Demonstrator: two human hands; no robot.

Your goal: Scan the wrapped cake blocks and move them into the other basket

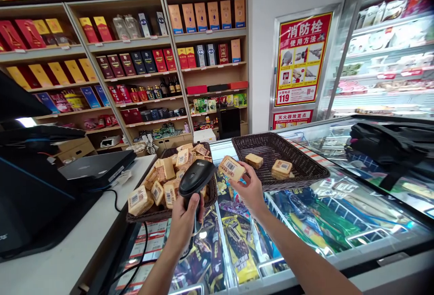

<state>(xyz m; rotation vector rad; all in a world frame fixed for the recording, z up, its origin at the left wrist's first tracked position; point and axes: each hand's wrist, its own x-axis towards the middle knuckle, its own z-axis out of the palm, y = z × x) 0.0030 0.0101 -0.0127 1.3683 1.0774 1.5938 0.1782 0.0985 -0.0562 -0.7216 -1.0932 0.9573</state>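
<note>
My left hand (185, 220) is wrapped round the grip of a black barcode scanner (196, 177), its head tilted up toward the right. Between the fingers of my right hand (249, 191) is a small packaged snack (232, 168), its white barcode label facing me. The scanner's head is close to this pack, with a small gap between them. Behind the scanner, a brown woven basket (149, 217) holds a heap of similar packs (165, 170). A second woven basket (305, 173) on the right has two packs (281, 168) in it.
Both baskets rest on the glass top of a chest freezer (237, 259) full of bagged frozen goods. At left, a black checkout machine (34, 186) stands on a white counter (64, 259). A black bag (389, 145) lies at right. The scanner's cable (144, 245) hangs below.
</note>
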